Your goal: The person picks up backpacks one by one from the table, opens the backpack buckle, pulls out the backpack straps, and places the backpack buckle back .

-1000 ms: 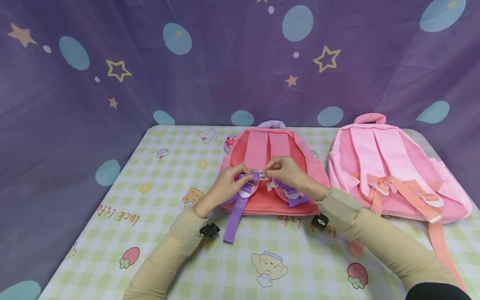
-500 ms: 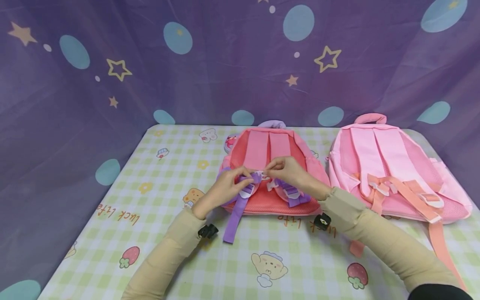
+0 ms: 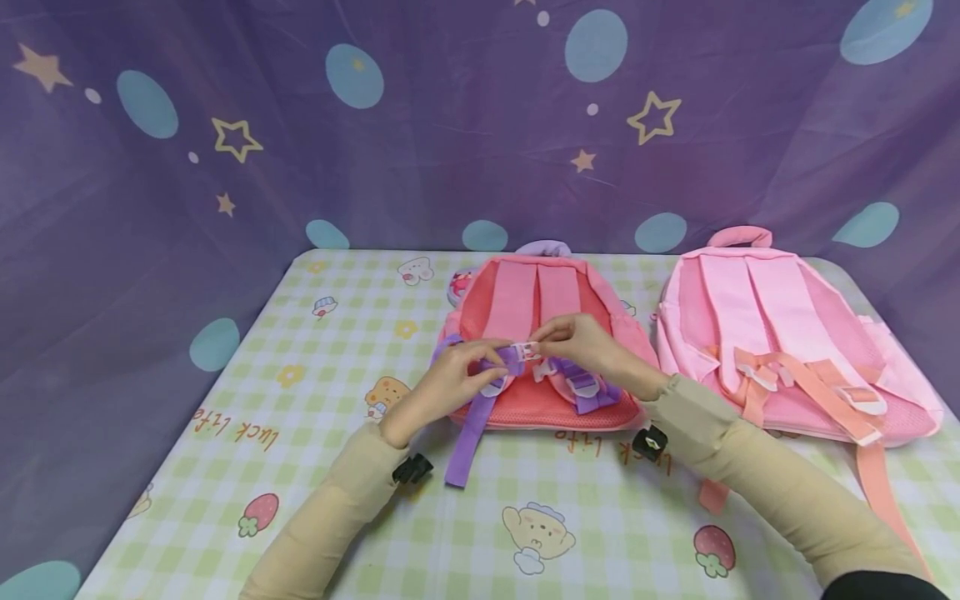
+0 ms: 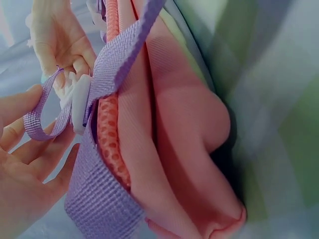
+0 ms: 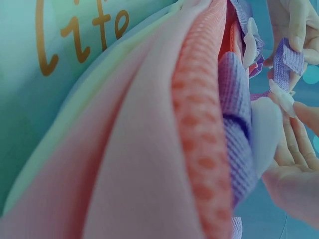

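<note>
A coral-pink backpack (image 3: 475, 312) lies on the table, straps facing up. My left hand (image 3: 447, 379) pinches a purple strap (image 3: 512, 360) over its lower middle; in the left wrist view that strap bends into a loop (image 4: 35, 124) beside the thumb. At the strap's end is a white plastic buckle (image 3: 527, 351), gripped by my right hand (image 3: 581, 342) between thumb and fingers. The right wrist view shows the buckle (image 5: 283, 98) at the right fingertips and the strap (image 5: 281, 67) running up to the left hand. Another white buckle part (image 3: 542, 371) lies just below.
To the right lies a light pink backpack (image 3: 765, 308) with orange straps (image 3: 817, 392), one trailing off the table's front. A long purple strap end (image 3: 467, 446) hangs onto the checked tablecloth (image 3: 360, 517). Behind the table hangs a purple patterned curtain (image 3: 480, 125).
My left hand has lowered slightly and its fingers have spread along the strap. More of the white buckle shows between the hands. The right hand has barely shifted; both backpacks stay put.
</note>
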Tool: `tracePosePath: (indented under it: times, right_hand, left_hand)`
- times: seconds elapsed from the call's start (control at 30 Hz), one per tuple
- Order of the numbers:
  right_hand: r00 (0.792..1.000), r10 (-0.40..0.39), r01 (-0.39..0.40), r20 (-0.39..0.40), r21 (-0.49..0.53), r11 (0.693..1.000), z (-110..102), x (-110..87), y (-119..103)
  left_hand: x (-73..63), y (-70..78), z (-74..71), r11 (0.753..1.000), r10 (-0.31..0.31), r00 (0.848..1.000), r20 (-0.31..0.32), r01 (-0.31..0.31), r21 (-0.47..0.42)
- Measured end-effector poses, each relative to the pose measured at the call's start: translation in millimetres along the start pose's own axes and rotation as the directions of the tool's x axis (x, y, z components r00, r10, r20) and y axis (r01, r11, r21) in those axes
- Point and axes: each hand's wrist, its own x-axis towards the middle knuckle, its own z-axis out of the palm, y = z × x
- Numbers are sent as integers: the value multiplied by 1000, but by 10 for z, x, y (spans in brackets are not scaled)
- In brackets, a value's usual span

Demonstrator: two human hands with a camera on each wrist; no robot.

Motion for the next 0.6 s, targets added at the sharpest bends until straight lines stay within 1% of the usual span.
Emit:
tracePosePath:
  times: [0.13, 0.23, 0.47, 0.53, 0.6]
  right_hand:
    - [1000, -17, 17, 11, -8, 1000, -14, -11, 4]
    - [1000, -24, 24, 18, 2, 1000, -16, -17, 8]
    - [1000, -23, 23, 19, -3, 1000, -17, -18, 28]
    - [999, -30, 30, 20, -1, 1000, -18, -21, 32]
    - [999, -41, 41, 21, 0, 999, -20, -24, 38]
  left_hand:
    - [-25, 7, -11, 1000, 23, 1000, 9, -23, -1]
    - [-43, 23, -18, 1000, 27, 999, 18, -27, 4]
    - [-76, 70, -10, 998, 44, 999, 4, -44, 39]
    - [-88, 82, -9, 998, 44, 999, 2, -44, 43]
    - [-96, 88, -4, 997, 57, 998, -3, -56, 45]
